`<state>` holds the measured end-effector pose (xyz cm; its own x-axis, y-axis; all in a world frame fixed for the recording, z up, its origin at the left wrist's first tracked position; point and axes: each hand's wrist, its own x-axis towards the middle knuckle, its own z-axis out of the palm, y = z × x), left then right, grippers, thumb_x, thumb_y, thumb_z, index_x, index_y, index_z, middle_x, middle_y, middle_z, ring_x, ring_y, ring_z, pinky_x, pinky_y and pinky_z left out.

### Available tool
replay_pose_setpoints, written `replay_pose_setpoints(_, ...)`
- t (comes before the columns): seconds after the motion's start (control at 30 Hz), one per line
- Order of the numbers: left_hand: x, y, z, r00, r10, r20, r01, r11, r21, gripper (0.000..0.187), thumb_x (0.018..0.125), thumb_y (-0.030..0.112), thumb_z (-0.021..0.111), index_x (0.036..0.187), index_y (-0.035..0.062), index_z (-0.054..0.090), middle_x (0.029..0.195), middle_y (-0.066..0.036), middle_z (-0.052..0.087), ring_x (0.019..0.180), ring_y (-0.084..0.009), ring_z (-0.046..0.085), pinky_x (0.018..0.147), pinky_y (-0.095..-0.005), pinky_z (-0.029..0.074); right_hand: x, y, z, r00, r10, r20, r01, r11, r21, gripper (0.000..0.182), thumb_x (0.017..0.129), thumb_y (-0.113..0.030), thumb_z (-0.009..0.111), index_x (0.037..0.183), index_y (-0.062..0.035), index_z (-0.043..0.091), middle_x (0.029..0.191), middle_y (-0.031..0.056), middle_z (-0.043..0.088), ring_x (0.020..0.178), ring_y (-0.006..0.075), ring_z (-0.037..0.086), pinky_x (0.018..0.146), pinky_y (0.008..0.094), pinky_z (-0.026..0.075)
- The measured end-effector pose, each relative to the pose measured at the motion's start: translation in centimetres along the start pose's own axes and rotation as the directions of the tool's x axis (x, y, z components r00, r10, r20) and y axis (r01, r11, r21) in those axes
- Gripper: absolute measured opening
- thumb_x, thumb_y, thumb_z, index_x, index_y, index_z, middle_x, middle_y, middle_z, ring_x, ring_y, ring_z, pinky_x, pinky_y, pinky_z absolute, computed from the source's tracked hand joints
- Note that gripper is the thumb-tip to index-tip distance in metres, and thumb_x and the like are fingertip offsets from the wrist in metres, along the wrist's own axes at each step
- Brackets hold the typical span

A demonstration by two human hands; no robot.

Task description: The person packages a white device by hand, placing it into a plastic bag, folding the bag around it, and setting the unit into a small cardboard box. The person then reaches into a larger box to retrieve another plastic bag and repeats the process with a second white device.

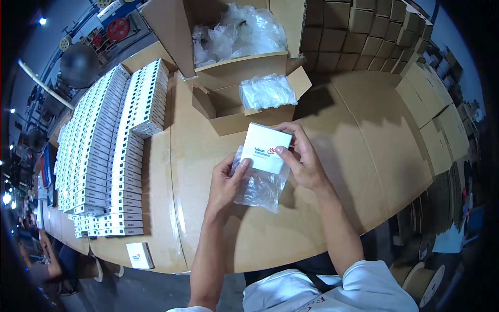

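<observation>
A flat white box [266,148] with printed text and a red logo is held between both hands over the cardboard-covered table. A clear plastic bag [262,188] hangs around its lower part. My left hand [226,179] grips the bag and the box's lower left edge, thumb on the front. At the box's right side, my right hand [302,158] pinches it with the thumb near the logo. Just beyond the hands stands an open cardboard box [236,124], with clear plastic packaging [267,92] at its right end.
Long stacks of white boxes [125,171] fill the left side, with a single white box [140,255] near the front edge. A large carton [176,34] of plastic bags stands behind. Brown cartons [338,31] are piled at the back right. A person [49,260] is at lower left.
</observation>
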<state>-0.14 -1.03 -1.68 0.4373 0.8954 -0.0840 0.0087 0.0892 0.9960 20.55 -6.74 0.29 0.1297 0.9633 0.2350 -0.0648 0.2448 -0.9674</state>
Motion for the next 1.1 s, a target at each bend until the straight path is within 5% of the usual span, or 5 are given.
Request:
replay_pose_setpoints(0.3,0.3,-1.2,0.9,0.981,-0.034,-0.191,-0.017,0.966,-0.258,0.033,0.104,0.027,0.060,0.116,-0.0027,0.068,0.103,-0.005,0.070,0.090,-0.0099,0.061,0.080,-0.0271,0.049,0.0,0.8,1.1,0.998,0.052,0.023,-0.053,0.999,0.014,0.081,0.087,0.006,0.071,0.155,-0.0141,0.030,0.098,0.0079,0.066,0.088,0.0104,0.064,0.077,0.0254,0.053)
replay_pose_setpoints(0.5,-0.3,-0.4,0.7,0.987,0.000,-0.163,-0.012,0.997,-0.073,0.045,0.108,0.038,0.047,0.123,0.0004,0.066,0.109,-0.004,0.069,0.097,-0.0108,0.061,0.087,-0.0306,0.050,-0.1,0.6,0.1,0.995,0.082,0.058,-0.076,0.992,-0.100,0.064,0.089,0.007,0.068,0.147,-0.0098,0.044,0.095,0.0059,0.067,0.088,0.0064,0.061,0.080,0.0241,0.052)
replay_pose_setpoints(0.73,-0.3,0.4,1.7,0.970,0.148,-0.193,-0.150,0.989,0.003,0.050,0.110,0.036,0.042,0.145,0.0024,0.051,0.138,-0.005,0.060,0.121,-0.0108,0.053,0.107,-0.0293,0.040,-0.2,0.4,0.1,0.999,0.024,-0.039,-0.029,0.990,-0.138,0.018,0.093,-0.004,0.070,0.110,-0.0007,0.074,0.098,0.0061,0.073,0.087,0.0085,0.064,0.077,0.0257,0.053)
replay_pose_setpoints(0.83,-0.4,0.4,2.0,0.961,0.185,-0.204,-0.190,0.982,-0.007,0.050,0.110,0.037,0.041,0.146,0.0034,0.050,0.135,-0.007,0.062,0.121,-0.0129,0.054,0.108,-0.0305,0.040,0.0,0.0,0.0,0.995,-0.095,-0.023,0.084,0.950,-0.301,0.013,0.094,-0.005,0.069,0.104,0.0004,0.076,0.099,0.0084,0.076,0.087,0.0108,0.067,0.078,0.0273,0.054)
replay_pose_setpoints(1.1,-0.1,-0.7,2.3,0.962,0.237,-0.132,-0.265,0.927,-0.265,0.052,0.110,0.037,0.037,0.151,0.0050,0.041,0.130,-0.016,0.063,0.123,-0.0215,0.057,0.109,-0.0382,0.042,-0.3,0.2,0.5,0.991,0.026,-0.133,-0.032,0.999,-0.041,0.021,0.093,-0.008,0.071,0.112,-0.0010,0.073,0.105,0.0132,0.075,0.090,0.0131,0.067,0.081,0.0279,0.053)
